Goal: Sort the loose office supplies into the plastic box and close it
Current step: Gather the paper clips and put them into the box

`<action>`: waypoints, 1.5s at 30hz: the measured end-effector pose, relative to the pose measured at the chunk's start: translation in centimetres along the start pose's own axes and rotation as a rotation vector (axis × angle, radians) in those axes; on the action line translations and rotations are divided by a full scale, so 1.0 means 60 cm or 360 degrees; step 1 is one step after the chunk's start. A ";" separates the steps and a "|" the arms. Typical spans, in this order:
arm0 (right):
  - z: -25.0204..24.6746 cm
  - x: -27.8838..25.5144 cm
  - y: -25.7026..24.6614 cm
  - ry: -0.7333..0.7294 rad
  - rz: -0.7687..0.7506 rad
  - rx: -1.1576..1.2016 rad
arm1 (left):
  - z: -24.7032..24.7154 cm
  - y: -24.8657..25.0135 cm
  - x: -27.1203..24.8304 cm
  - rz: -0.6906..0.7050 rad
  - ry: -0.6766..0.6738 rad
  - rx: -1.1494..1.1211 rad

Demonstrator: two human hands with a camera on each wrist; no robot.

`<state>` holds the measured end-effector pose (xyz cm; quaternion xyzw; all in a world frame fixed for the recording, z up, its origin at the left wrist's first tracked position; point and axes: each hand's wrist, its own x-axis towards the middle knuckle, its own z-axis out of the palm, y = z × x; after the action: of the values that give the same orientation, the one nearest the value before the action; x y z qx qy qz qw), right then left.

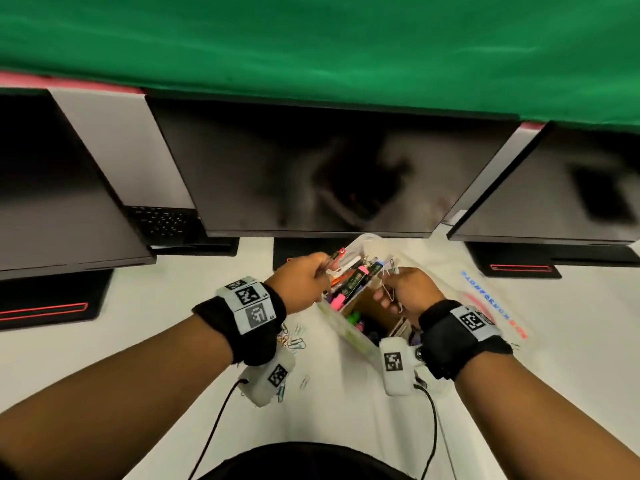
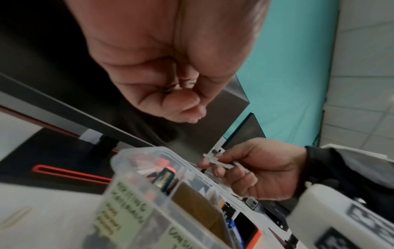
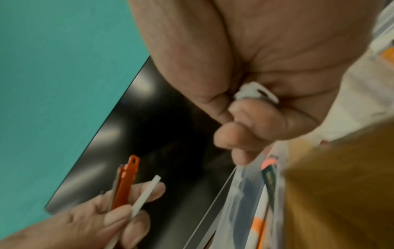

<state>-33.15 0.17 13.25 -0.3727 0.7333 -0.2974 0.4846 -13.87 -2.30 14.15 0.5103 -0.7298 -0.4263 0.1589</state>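
Observation:
The clear plastic box (image 1: 349,332) stands open on the white table, its compartments full of pens and markers. Over the box's far left corner, my left hand (image 1: 323,266) pinches an orange pen (image 3: 125,182) and a thin white stick (image 3: 145,197). My right hand (image 1: 388,289) hovers over the box's right side, its fingers curled round a few large wire paper clips (image 1: 392,293). In the left wrist view the right hand (image 2: 215,164) holds these pale clips just beyond the box's rim (image 2: 136,151). The right wrist view shows a pale clip (image 3: 255,92) sticking out of my fist.
Several loose coloured paper clips (image 1: 294,339) lie on the table left of the box, under my left wrist. Three dark monitors (image 1: 311,174) on stands line the back of the table. A clear lid with coloured print (image 1: 491,306) lies right of the box.

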 end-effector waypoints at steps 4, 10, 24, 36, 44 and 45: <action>-0.049 0.026 0.010 0.0074 0.0088 -0.0020 | 0.044 0.047 0.023 0.0072 0.0032 0.0172; -0.085 0.031 0.023 -0.0024 0.0072 -0.0076 | 0.107 0.066 0.067 0.0074 0.0043 0.0494; -0.154 -0.014 0.097 -0.0336 -0.0028 -0.0246 | 0.181 0.087 0.141 0.0017 0.0023 0.0796; 0.023 -0.024 0.010 -0.0469 -0.0523 -0.0677 | 0.033 -0.040 0.053 -0.0058 0.0247 0.0580; 0.183 -0.042 0.027 -0.0680 -0.0735 -0.1156 | -0.024 -0.204 -0.038 -0.0412 -0.0220 0.0810; 0.201 -0.040 0.040 -0.0700 -0.0678 -0.1266 | -0.022 -0.221 -0.050 -0.0428 -0.0325 0.0840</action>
<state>-21.95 2.57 8.22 -0.7240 0.5779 -0.0015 0.3766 -3.63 -1.79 5.15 0.5804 -0.7535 -0.2883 -0.1108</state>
